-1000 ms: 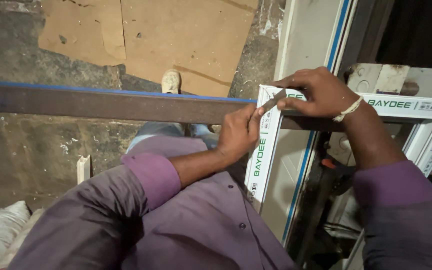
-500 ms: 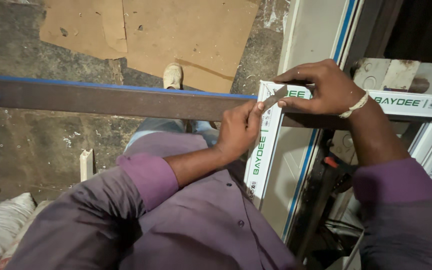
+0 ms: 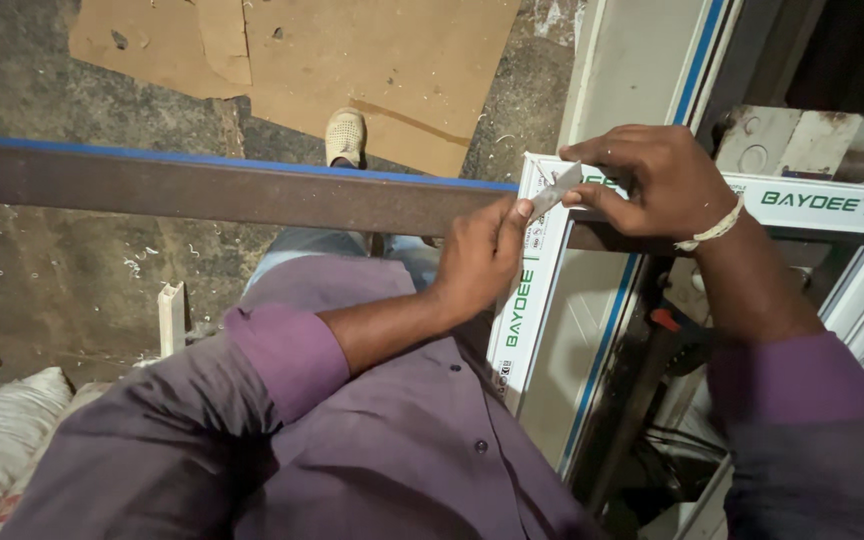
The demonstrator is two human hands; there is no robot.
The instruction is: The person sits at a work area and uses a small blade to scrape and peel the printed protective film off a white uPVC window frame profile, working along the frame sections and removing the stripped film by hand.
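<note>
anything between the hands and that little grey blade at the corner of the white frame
Nothing visible. The right hand pinches the small grey blade at its upper end and the left hand touches its lower end with the thumb. The blade lies right at the corner of the white frame, with no gap or object showing between them.

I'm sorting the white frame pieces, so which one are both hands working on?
The white frame corner at the rusty bar's end; left hand and right hand meet there.

Window-frame workshop, white plastic frame profiles (image 3: pixel 537 290), dusty concrete floor (image 3: pixel 52 290), cardboard sheets (image 3: pixel 352 50)
</note>
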